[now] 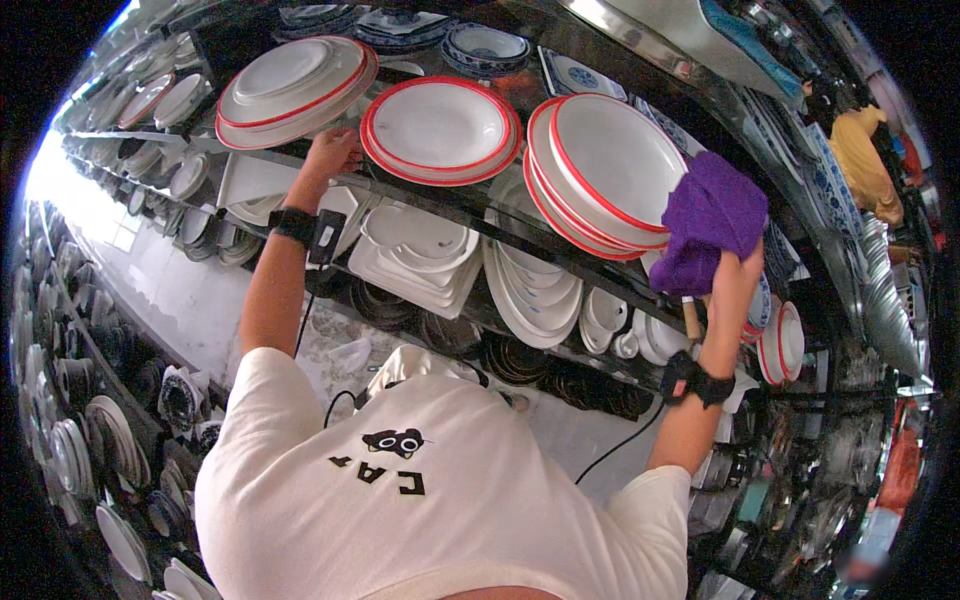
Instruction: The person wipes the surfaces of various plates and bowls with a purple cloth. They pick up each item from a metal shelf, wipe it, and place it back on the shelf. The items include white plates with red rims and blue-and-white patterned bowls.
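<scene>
Three stacks of white, red-rimmed dishes stand on the upper shelf: the left plates [300,90], the middle plates [441,127] and the right bowls or deep plates [619,165]. My left hand [335,154] is at the shelf's front edge, between the left and middle stacks, its fingers curled; whether it grips anything is not plain. A purple cloth [709,221] is in my right hand [739,277], against the right side of the right stack. The cloth hides most of those fingers.
Below, a shelf holds white square dishes [420,277], oval plates [532,300] and small cups [604,311]. Blue-patterned bowls [486,49] stand behind the red-rimmed stacks. More shelves of dishes [120,442] line the left. A yellow cloth or bag [866,161] lies at far right.
</scene>
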Available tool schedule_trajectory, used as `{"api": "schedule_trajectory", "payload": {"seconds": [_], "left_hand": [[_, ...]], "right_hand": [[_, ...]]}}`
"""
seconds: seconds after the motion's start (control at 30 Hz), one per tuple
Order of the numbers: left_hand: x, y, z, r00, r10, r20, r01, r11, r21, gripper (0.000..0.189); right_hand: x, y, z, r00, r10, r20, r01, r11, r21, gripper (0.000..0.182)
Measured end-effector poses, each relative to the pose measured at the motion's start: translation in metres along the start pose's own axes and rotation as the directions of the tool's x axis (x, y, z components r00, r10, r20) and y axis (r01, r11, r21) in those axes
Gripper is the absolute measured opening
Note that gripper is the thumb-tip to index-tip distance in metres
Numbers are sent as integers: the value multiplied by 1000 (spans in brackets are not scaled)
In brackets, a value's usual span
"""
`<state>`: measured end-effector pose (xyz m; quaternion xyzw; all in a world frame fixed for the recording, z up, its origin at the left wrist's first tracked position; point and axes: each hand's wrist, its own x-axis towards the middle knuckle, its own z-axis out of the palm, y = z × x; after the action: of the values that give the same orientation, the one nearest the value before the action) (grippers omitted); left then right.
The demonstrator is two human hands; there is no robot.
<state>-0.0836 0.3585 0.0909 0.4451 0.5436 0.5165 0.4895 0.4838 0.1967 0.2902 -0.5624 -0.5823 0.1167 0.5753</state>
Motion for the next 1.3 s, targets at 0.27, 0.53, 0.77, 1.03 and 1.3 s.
{"api": "schedule_trajectory", "payload": {"seconds": [0.27,0.53,0.77,1.03,1.3], "left_hand": [[43,1,4,972,11,234,-115,894,434,31],[21,30,34,985,-84,150,28,940,340,32],[8,54,57,998,-60,17,48,916,397,32],[3,66,61,974,115,196,-143,980,135,30],[-20,73,70,978,85,190,-78,996,-45,28]], "right_hand": [[-130,-19,-28,988,25,-150,-35,997,-66,52],[-206,-31,-37,970,235,-65,-242,960,-137,44],[-218,-31,-26,955,294,-38,-295,955,-22,39],[-219,-37,-18,966,259,-22,-260,965,-44,39],[-229,-33,-8,935,355,6,-354,933,64,41]]}}
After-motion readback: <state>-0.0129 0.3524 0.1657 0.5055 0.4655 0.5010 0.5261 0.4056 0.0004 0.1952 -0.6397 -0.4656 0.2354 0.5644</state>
